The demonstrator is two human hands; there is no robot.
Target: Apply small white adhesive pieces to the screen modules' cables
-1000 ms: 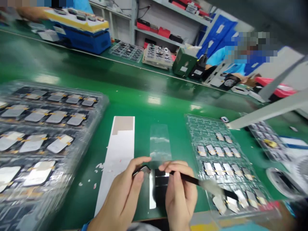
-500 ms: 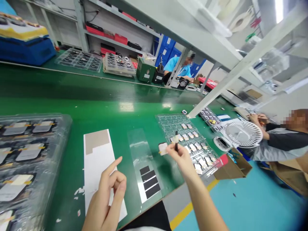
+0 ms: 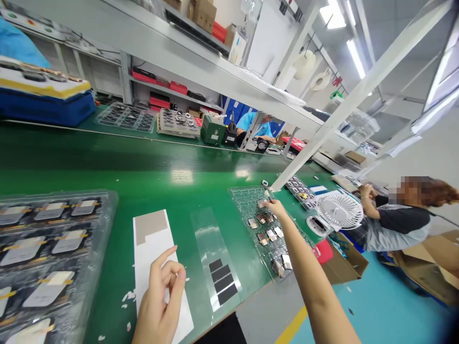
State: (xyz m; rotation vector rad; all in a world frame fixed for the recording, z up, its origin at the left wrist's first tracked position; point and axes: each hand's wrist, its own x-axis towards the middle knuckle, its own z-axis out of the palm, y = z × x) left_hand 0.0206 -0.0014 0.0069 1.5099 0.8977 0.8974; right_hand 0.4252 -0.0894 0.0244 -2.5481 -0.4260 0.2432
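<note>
Right hand (image 3: 275,208) pinched, hold unclear, reaching across clear plastic tray (image 3: 239,196) of small parts (image 3: 271,235) | left hand (image 3: 161,294) empty, loosely curled above white paper strip (image 3: 152,227) | black-striped clear film (image 3: 204,239) lies between, within both hands' reach

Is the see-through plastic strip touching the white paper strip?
Apart. The head view shows the clear plastic strip and the white paper strip with a band of green bench mat between them along their whole length.
</note>
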